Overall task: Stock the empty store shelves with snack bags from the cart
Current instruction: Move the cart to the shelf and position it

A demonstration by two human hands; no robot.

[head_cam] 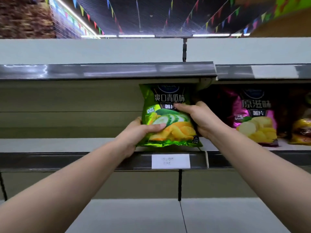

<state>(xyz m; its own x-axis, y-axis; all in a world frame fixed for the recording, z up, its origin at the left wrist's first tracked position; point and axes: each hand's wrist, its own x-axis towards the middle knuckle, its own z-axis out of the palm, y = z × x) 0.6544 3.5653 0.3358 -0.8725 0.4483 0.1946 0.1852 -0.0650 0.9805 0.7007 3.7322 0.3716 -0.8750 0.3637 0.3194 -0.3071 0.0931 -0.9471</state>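
A person held a glossy green foil snack bag, printed with cucumber slices and yellow crisps, upright at the front of a pale grey metal shelf. The left hand grasped the bag's lower left corner, with the thumb lying across the front and the fingers hidden behind. The right hand grasped the right edge higher up, its thumb pressed on the front near the middle. The bag's bottom seam sat at the shelf's front lip, but whether it rested on the shelf could not be told. Its top reached just under the grey price rail of the shelf above.

A white paper price label sat in the rail directly below the bag. On the next shelf section to the right, a magenta foil crisp bag stood upright, with a yellow bag just beside it at the frame's edge. Strings of coloured pennant flags hung under the dark ceiling.
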